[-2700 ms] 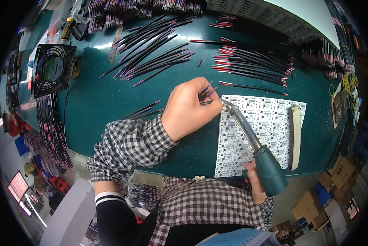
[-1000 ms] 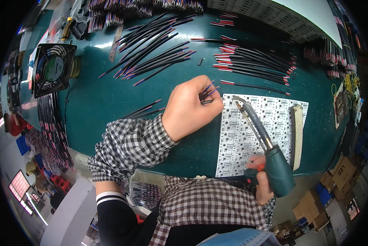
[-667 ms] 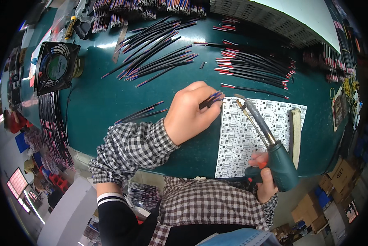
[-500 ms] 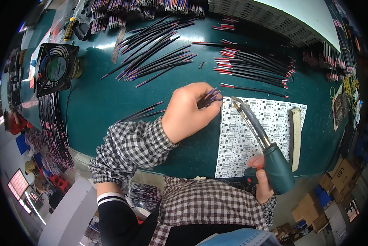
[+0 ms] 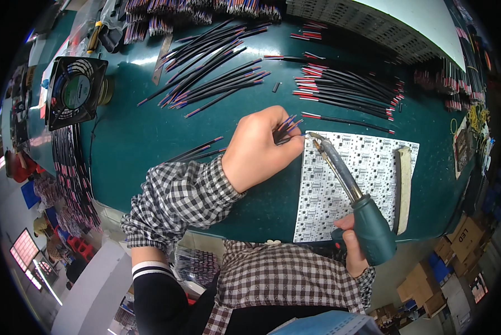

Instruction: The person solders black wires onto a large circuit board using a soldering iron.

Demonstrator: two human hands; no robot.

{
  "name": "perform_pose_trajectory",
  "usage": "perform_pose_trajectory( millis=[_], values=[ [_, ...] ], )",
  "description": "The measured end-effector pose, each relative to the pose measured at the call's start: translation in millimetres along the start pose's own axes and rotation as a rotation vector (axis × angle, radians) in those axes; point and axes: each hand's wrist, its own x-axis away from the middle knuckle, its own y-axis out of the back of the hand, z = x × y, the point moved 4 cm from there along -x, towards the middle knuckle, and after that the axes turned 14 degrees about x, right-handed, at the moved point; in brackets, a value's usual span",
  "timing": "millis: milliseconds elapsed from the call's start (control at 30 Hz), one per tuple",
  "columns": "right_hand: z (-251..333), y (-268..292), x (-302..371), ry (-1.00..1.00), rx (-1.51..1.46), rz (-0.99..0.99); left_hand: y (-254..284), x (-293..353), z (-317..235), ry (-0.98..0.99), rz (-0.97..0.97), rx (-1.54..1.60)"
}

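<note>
My left hand (image 5: 256, 152) is closed around a bunch of short black cables (image 5: 284, 129) whose stripped, coloured ends poke up past the fingers. Its thumb and fingertips meet at the upper left corner of a white circuit board panel (image 5: 324, 207) printed with rows of small parts. In my right hand (image 5: 353, 249) is a soldering gun (image 5: 375, 233) with a dark green handle. The bent tip of the gun points up and left, at that same corner, close to the left fingertips. Whether the tip touches a wire or the board cannot be made out.
A pale bar (image 5: 403, 190) lies along the panel's right side. Red-and-white-ended cables (image 5: 345, 92) and blue-ended cables (image 5: 217, 89) lie beyond my hands. A small black fan (image 5: 77, 92) stands at the left. A white stack of panels (image 5: 384, 25) rises at the back right.
The soldering gun has shifted slightly left, its tip now nearer the panel's corner and my left fingertips. My left hand has moved a little up and right with the cables.
</note>
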Motion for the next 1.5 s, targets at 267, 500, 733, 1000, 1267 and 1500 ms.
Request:
perform_pose_trajectory(
  millis=[267,500,733,1000,1267,1500],
  values=[
    [1.3,-0.9,-2.9,0.027,0.014,-0.016,-0.1,-0.9,-1.0,-0.009,-0.014,-0.032],
    [-11.3,-7.4,5.2,0.049,0.141,-0.054,0.5,-1.1,0.2,-0.006,-0.017,-0.041],
    [13.1,-2.5,1.5,-0.054,-0.123,-0.05,-0.7,-1.2,-0.9,-0.035,-0.022,-0.057],
    [10.3,-2.3,0.5,-0.029,-0.153,-0.025,2.4,0.0,2.1,-0.033,0.019,-0.066],
    [3.1,-3.4,6.0,0.031,-0.281,-0.294,47.2,38.0,-43.4,-0.55,-0.058,-0.14],
    [6.4,-1.9,18.9,-0.043,-0.255,-0.161,1.5,31.8,1.0,-0.016,0.109,0.081]
  ],
)
